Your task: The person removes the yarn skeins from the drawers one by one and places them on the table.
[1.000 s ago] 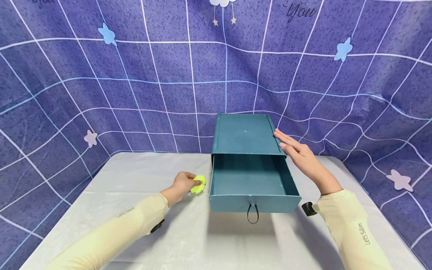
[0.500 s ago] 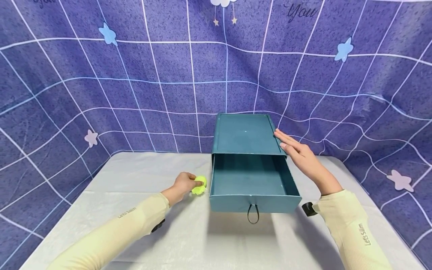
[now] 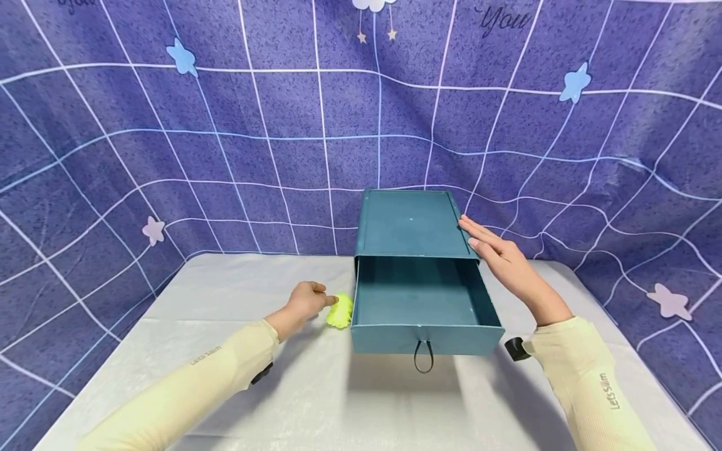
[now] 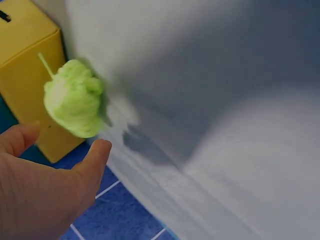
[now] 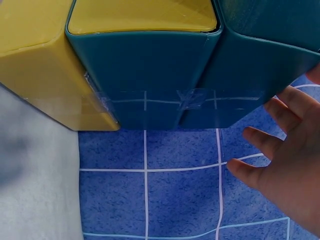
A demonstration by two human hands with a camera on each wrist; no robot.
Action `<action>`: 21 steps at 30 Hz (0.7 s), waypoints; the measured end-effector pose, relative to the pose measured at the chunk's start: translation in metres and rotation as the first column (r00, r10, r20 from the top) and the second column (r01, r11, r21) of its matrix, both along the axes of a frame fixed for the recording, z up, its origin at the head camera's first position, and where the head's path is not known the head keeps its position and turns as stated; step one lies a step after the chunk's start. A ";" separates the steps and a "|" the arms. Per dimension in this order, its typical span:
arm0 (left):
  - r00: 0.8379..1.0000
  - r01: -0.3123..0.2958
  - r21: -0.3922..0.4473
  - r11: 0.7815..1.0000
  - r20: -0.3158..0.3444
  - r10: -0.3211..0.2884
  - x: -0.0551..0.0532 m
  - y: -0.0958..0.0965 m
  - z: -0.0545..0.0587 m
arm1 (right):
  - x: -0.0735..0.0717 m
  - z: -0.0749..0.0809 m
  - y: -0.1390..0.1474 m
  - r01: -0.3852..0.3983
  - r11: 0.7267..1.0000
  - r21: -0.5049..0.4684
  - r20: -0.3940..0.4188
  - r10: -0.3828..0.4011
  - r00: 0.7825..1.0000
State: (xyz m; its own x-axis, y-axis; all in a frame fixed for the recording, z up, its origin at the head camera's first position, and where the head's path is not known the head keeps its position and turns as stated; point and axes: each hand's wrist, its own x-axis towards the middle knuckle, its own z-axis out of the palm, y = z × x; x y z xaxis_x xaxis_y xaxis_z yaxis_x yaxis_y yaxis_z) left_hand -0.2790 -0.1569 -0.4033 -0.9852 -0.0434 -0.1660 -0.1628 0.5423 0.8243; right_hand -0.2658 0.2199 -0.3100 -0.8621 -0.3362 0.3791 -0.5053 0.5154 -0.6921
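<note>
While the right hand (image 3: 499, 254) is resting flat with straight fingers against the teal box (image 3: 410, 222), the left hand (image 3: 304, 300) is lying open beside the green ball (image 3: 340, 311), just touching the pulled-out drawer (image 3: 425, 338) on the worktop (image 3: 225, 294).

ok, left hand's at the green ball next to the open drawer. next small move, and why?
Probably close the left hand on the green ball and lift it. In the left wrist view the fingers are spread with the ball just off the fingertips, not gripped. The drawer beside it is pulled open, and the right hand lies flat against the box.
</note>
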 end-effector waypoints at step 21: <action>0.928 0.019 0.234 0.972 -0.366 0.070 0.013 -0.009 0.076 | 0.001 0.001 0.000 0.004 1.000 0.016 -0.006 -0.003 1.000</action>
